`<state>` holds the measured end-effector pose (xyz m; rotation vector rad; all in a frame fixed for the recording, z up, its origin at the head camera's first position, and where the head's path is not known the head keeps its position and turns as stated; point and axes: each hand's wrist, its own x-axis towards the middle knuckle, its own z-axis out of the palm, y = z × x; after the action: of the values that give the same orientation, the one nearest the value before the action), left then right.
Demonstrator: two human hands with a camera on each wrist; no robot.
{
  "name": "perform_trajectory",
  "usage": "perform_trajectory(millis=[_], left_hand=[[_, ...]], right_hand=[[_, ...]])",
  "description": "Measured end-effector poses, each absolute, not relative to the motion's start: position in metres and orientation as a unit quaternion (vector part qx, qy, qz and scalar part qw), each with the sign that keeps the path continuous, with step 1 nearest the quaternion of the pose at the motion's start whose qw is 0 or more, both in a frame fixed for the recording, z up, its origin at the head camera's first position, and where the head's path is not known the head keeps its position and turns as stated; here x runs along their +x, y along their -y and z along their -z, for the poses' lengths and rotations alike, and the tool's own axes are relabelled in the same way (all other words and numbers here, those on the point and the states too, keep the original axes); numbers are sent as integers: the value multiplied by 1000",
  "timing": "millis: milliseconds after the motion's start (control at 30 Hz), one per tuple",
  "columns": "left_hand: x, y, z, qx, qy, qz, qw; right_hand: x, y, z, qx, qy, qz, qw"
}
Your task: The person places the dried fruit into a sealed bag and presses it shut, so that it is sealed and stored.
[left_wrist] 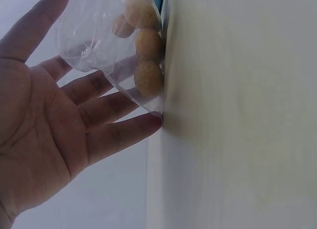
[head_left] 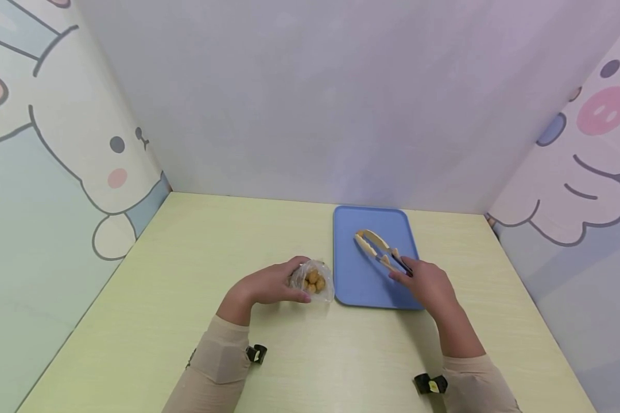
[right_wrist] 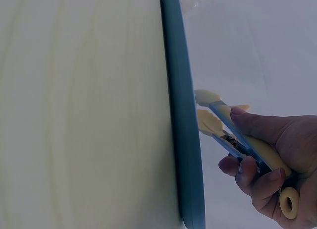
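Note:
A clear plastic bag (head_left: pixel 326 287) with several round golden-brown balls (head_left: pixel 314 281) in it lies on the table, close to the left edge of a blue tray (head_left: pixel 377 292). My left hand (head_left: pixel 276 284) is spread about the bag, its thumb on the near side and fingers on the far side. In the left wrist view the fairly straight fingers (left_wrist: pixel 106 110) touch the plastic, palm apart from the balls. My right hand (head_left: pixel 427 284) grips cream-tipped tongs (head_left: pixel 369 248) by their handles, over the tray. The tongs' arms stand slightly parted; an orange-brown spot shows at their tips.
The pale yellow table (head_left: pixel 227 229) meets a plain grey wall (head_left: pixel 310 115) at the back. Side walls with cartoon animals stand at left and right. Black straps (head_left: pixel 430 384) with small devices sit at both wrists.

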<state>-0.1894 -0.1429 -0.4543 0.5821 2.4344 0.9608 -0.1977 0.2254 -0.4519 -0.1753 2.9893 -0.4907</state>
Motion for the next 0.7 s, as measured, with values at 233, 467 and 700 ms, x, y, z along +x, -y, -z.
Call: perform_trajectory(millis=[233,467,700], left_hand=[[-189,143,454,205,-886,-346,231],[-189,143,454,203,-887,-345,231],[-189,143,455,203,-887,-344,230]], right_hand=[[-197,-225,449,-54,-983,163,57],[-196,-229,444,-54,-982,173,45],[-197,-236,443,-59,-982,173,37]])
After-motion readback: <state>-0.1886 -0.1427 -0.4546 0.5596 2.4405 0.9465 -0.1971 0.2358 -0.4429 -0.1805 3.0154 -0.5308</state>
